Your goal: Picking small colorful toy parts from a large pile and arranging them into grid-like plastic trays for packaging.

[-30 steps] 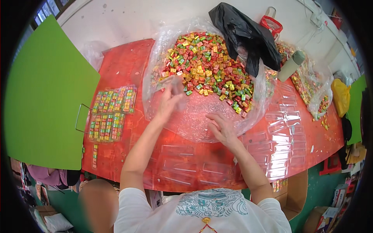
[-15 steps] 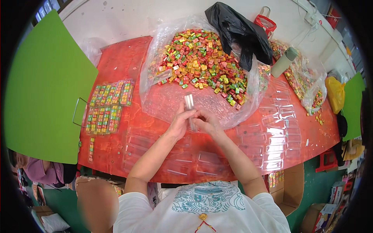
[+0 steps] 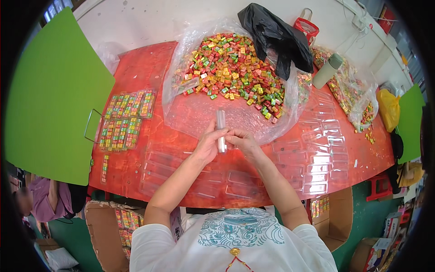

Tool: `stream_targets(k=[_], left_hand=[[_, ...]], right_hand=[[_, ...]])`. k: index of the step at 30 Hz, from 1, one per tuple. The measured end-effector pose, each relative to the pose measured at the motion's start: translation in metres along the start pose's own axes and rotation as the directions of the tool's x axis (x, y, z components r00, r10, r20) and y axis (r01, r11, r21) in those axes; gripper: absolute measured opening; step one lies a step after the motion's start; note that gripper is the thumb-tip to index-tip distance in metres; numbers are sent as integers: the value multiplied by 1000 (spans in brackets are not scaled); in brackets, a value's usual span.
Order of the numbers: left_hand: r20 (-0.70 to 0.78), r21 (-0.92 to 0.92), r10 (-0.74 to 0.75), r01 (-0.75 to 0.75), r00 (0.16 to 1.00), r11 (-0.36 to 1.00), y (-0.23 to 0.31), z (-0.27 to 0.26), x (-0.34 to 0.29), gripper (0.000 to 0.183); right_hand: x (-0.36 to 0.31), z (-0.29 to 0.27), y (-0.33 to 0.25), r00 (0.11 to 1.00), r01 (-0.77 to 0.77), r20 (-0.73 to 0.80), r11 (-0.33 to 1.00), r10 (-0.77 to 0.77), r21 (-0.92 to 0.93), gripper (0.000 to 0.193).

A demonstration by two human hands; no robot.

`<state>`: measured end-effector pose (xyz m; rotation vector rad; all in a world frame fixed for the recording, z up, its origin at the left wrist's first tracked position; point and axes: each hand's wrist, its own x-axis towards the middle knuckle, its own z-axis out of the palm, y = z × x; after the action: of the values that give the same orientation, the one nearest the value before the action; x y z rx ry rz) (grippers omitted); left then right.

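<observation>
Over the middle of the red table, my left hand [image 3: 207, 144] grips a narrow clear plastic case [image 3: 221, 121], or a thin stack of them, held lengthwise away from me. My right hand [image 3: 243, 141] pinches its right edge near the lower end with thumb and fingertips. No coloured pieces show inside it. Just beyond my hands lies a big pile of small wrapped pieces [image 3: 235, 68] in red, yellow, green and orange, on an opened clear plastic bag [image 3: 190, 113].
Filled clear cases [image 3: 120, 133] sit at left beside a green panel [image 3: 54, 99]. Clear plastic trays [image 3: 317, 158] spread across the right. A black bag [image 3: 276, 41], a bottle [image 3: 327, 71] and another bag of pieces [image 3: 358, 104] stand behind. Cardboard boxes [image 3: 102, 231] flank me below.
The plastic case has turned slightly more upright in my hands, which stay in nearly the same place. A blurred shape at lower left is gone, baring a cardboard box of filled cases.
</observation>
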<state>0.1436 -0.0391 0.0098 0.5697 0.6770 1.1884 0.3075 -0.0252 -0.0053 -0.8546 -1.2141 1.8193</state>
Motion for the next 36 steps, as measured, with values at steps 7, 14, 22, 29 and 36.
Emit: stream_targets(k=[7,14,22,29,36], left_hand=[[0,66,41,-41,999,997,-3,3,-8,49],[-89,135,27,-14,996,991,6,-23,0,53],[-105,-1,-15,15,994,1000,-10,-16,4,60],[-64,8,-50,50,997,999,-13,-16,5,56],[-75,5,-56,56,996,998,-11,-14,2,54]], right_hand=[[-3,0,9,1000,1,-20,1000,-1,-4,13],[9,-33,-7,962,68,-249,983,-109,-169,18],[25,-67,-17,706,53,209,-244,-676,-968,4],[13,-81,1,821,46,179,-250,-542,-967,6],[17,-88,-1,899,40,0,82,-439,-996,17]])
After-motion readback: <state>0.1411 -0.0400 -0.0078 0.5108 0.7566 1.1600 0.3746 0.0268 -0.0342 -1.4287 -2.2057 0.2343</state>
